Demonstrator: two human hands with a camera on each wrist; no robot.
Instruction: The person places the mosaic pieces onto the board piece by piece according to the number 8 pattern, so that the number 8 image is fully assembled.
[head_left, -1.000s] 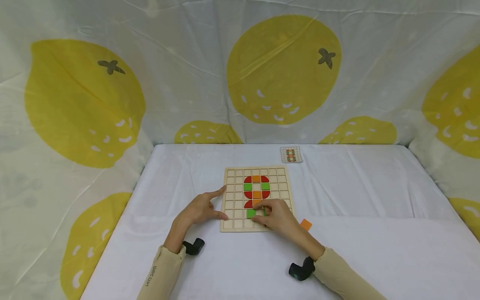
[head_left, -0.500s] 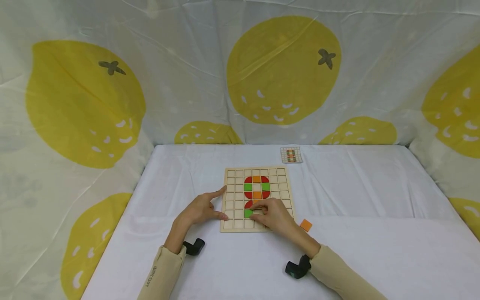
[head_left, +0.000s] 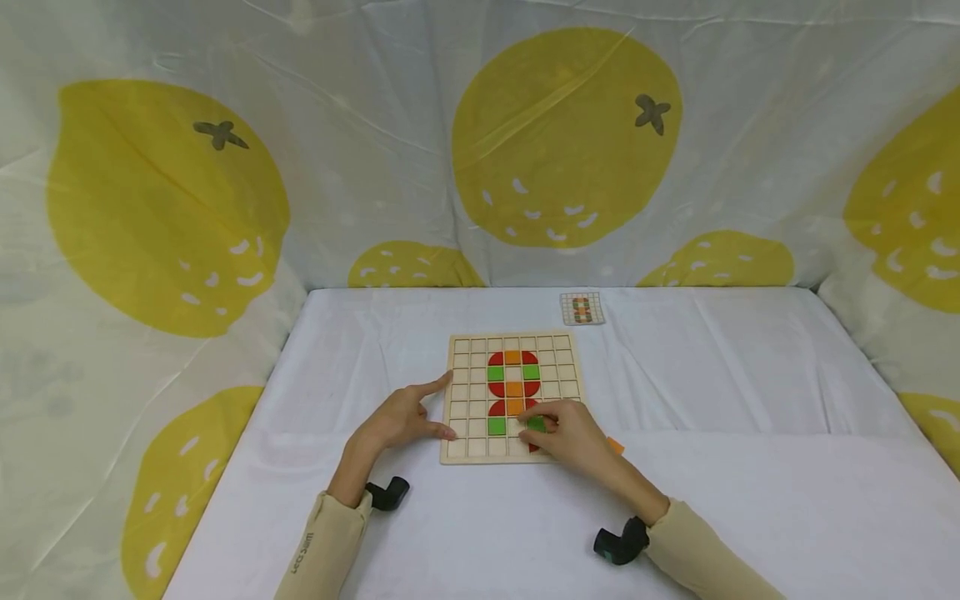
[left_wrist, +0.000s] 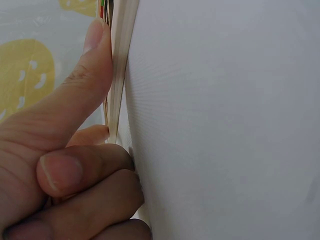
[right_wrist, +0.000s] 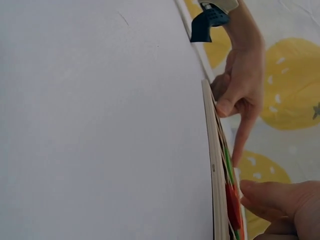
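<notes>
A wooden grid board point(head_left: 468, 379) lies on the white cloth, with red, orange and green tiles set in its middle columns. My left hand point(head_left: 393, 417) touches the board's left side, index finger and thumb stretched out, the other fingers curled in the left wrist view. Over the board's lower right is my right hand point(head_left: 573, 433), thumb and index fingertips apart. A green tile point(head_left: 536, 425) shows between them, and a red piece point(head_left: 533, 447) peeks out below the thumb. Left of those fingertips, another green tile point(head_left: 497, 426) sits in its cell.
A small card point(head_left: 582, 308) with a matching grid pattern lies behind the board to the right. An orange tile point(head_left: 616, 446) is on the cloth beside the board, partly behind my right wrist. A lemon-print curtain point(head_left: 405, 167) rises at the back.
The left green tile shifted slightly left into its cell, and my right hand let go of it. That hand then moved right, uncovering more of the orange tile. My left hand stayed put.
</notes>
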